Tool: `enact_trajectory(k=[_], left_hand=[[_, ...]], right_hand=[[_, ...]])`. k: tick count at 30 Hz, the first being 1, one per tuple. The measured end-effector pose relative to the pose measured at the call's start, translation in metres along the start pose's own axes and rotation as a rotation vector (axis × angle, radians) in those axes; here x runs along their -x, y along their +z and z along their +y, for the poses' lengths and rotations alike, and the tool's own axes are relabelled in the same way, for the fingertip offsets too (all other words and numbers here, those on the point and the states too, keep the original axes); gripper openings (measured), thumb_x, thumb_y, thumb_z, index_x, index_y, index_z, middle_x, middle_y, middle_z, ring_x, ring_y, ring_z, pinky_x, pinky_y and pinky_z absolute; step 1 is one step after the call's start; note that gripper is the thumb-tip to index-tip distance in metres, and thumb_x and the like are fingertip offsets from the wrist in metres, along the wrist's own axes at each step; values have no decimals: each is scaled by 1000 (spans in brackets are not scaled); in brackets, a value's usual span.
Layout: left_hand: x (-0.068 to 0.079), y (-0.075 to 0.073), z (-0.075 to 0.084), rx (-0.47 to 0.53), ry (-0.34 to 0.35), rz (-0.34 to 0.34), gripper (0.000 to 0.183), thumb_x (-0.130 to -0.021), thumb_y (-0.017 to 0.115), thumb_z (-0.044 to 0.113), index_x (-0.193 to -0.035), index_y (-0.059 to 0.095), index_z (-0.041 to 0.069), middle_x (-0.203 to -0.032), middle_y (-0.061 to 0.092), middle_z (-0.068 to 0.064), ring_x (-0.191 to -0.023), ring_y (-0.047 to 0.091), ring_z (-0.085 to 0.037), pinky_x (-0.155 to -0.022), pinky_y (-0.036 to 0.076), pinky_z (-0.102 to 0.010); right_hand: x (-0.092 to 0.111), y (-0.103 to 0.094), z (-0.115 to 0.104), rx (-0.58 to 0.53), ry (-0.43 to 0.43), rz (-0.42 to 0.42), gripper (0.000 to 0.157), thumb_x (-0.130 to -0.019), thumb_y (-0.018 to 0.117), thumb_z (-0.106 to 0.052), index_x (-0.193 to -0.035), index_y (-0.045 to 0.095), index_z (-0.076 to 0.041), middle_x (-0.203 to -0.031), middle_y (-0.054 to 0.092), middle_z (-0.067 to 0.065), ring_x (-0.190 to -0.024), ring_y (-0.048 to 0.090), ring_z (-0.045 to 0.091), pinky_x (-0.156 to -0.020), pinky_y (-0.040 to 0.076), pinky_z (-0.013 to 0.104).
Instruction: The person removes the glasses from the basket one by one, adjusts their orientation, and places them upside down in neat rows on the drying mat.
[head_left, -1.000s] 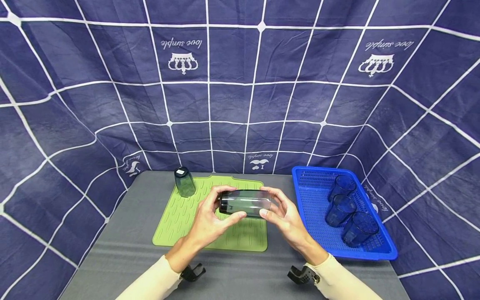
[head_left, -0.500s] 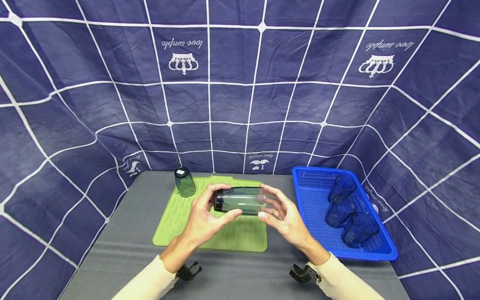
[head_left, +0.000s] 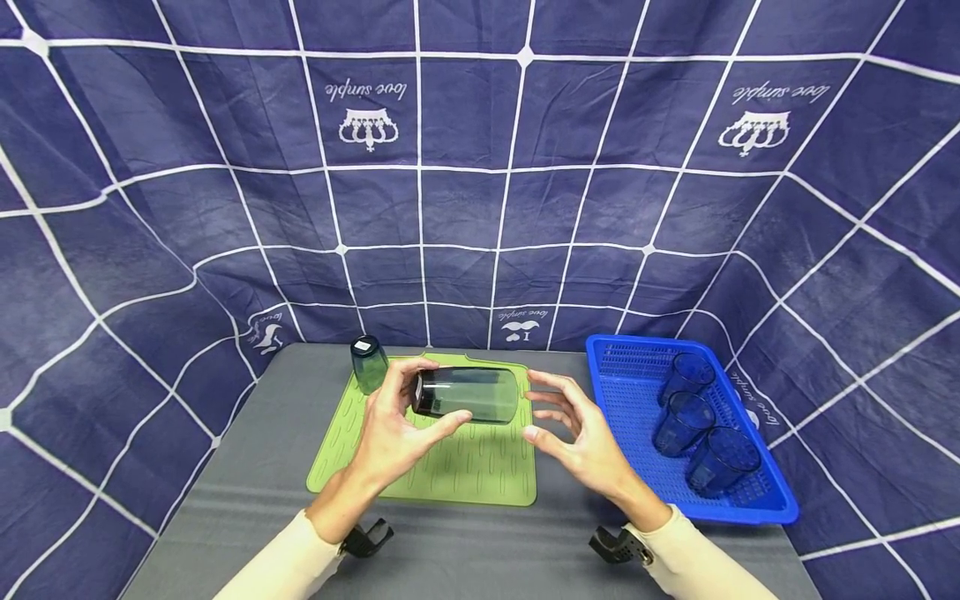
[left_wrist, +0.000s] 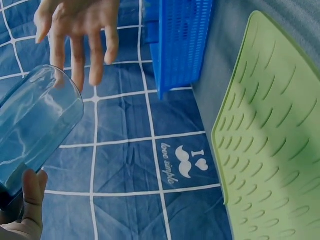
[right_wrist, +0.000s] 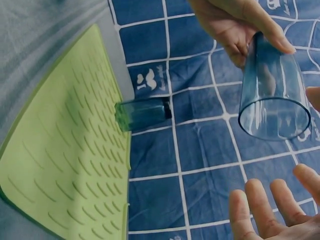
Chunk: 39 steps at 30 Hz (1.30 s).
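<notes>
My left hand [head_left: 393,433] grips a tinted drinking glass [head_left: 472,395] by its dark base end, thumb in front and fingers behind. The glass lies sideways above the green drying mat [head_left: 465,479], its rim toward the right. My right hand [head_left: 577,429] is off the glass, just right of the rim, with fingers spread and relaxed. In the right wrist view the round rim of the held glass [right_wrist: 274,117] faces the right fingertips across a gap. A second glass [head_left: 369,362] stands upside down at the mat's far left corner, a small white label on its base.
On the right a blue plastic basket [head_left: 600,392] holds three glasses, among them the nearest glass [head_left: 722,460]. A grey cloth [head_left: 465,550] covers the table. Blue gridded fabric [head_left: 465,208] hangs behind and on both sides.
The glass has shifted left with my left hand. My right hand, earlier touching the rim end, has let go and moved slightly right.
</notes>
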<state>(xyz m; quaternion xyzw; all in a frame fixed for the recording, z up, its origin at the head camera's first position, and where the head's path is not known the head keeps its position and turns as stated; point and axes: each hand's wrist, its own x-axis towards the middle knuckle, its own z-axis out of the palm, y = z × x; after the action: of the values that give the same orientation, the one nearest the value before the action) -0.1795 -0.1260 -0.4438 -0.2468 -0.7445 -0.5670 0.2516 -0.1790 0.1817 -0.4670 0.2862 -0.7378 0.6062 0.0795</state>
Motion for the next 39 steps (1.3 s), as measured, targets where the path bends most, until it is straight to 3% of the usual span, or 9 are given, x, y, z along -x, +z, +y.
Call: enact_trajectory(k=[9,15,20,29,39], left_hand=[[-7,-9,-5,-25,-11,69,81,-75,109,-1,-139,59,-3,-124,85,-17,-111,79,-7,-97,65,-15],[-10,-17,-6,-59,-20,78,79,-76,109,1,-141,65,2,-128,86,-16,-111,81,-8,-98,64,-15],[-14,-21,-10,-121,-27,101,78,-76,110,5,-142,69,7,-123,87,-14,-102,79,-4,-90,62,-11],[-23,-24,-21,-209,13,154,77,-78,110,10,-146,73,11,-117,88,-11,-96,76,-2,-84,62,-11],[-26,-29,-41,-300,-18,186,77,-80,110,17,-149,75,19,-123,88,-6,-99,72,0,-83,57,-9]], right_hand=[[2,-10,0,65,4,28,73,-99,86,4,-166,58,-4,-167,58,15,-144,70,15,-115,64,32],[3,-17,1,132,-9,45,72,-98,88,1,-164,62,-13,-164,61,10,-142,69,8,-116,63,30],[5,-23,3,220,-35,60,72,-98,91,-4,-163,65,-20,-161,65,5,-140,70,9,-114,64,31],[9,-35,5,350,-56,64,71,-95,94,-9,-161,68,-20,-161,69,4,-142,70,26,-116,60,26],[16,-47,5,448,-57,66,73,-94,96,-13,-160,68,-21,-162,69,2,-145,68,21,-119,58,27]])
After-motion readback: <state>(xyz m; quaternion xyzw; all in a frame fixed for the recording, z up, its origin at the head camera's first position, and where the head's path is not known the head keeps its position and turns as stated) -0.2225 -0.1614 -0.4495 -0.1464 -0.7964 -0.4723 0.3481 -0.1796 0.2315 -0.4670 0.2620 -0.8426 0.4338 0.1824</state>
